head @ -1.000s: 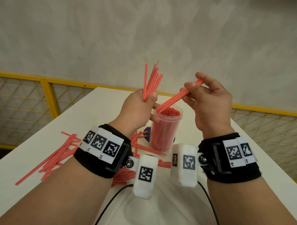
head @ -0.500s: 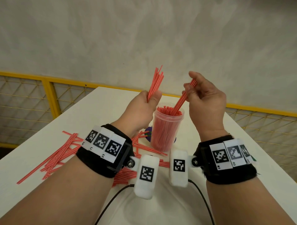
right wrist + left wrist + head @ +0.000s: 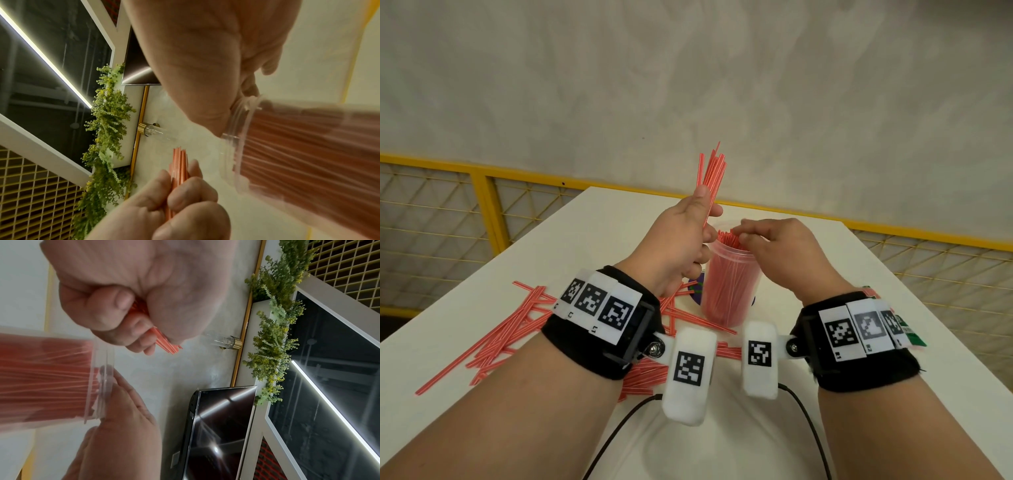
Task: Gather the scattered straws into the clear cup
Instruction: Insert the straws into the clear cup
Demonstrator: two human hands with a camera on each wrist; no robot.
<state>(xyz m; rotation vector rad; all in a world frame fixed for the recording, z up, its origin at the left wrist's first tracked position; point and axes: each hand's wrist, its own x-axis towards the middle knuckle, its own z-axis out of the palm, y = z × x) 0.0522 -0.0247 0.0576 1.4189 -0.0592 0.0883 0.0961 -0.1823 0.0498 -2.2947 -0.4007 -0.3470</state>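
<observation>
A clear cup packed with red straws stands mid-table; it also shows in the wrist views. My left hand is raised just left of the cup and grips a bundle of straws that points upward; the bundle's lower ends poke out below the fist. My right hand hovers over the cup's mouth, its fingertips on the straw tops and the rim, holding nothing I can see. Several scattered straws lie on the white table to the left and under my left wrist.
A purple object sits behind the cup's base. A yellow mesh railing runs around the table's far and side edges. Black cables trail from the wrist cameras over the near table. A green item lies by my right wrist.
My right hand lowered its straws into the cup and now sits at the cup's mouth. The left hand stayed raised, its bundle tipping more upright.
</observation>
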